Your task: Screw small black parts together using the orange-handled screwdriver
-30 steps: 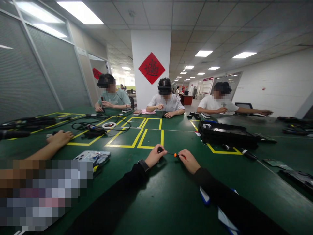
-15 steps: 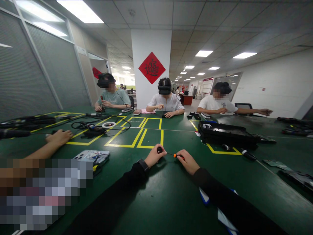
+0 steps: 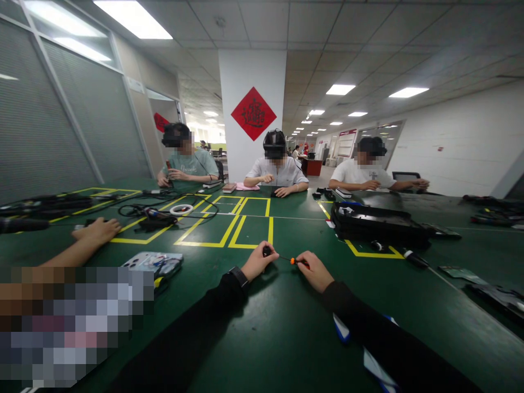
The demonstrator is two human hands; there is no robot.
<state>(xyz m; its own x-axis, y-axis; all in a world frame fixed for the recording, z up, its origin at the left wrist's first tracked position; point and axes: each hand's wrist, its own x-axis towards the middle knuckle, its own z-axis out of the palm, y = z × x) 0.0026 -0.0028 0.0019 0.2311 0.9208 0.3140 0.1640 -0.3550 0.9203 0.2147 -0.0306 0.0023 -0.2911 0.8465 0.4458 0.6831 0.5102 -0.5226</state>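
Note:
My left hand (image 3: 257, 262) is closed round a small black part (image 3: 267, 251) over the green table (image 3: 262, 349). Opposite it, my right hand (image 3: 316, 272) grips a screwdriver (image 3: 293, 261) with an orange and black handle. The thin shaft points left and reaches the black part at my left fingertips; where exactly its tip sits is too small to tell. Both hands are just above the table in the middle of the view.
A black case (image 3: 380, 222) lies at the right, cables and a white ring (image 3: 181, 209) at the left. A person's hand (image 3: 98, 231) is at the far left, near a grey device (image 3: 155, 262). Three people sit opposite. Blue and white items lie by my right sleeve.
My hands keep nearly the same place and hold. The outstretched arm of the person at the right has drawn in. At the far left, the neighbour's hand has shifted slightly.

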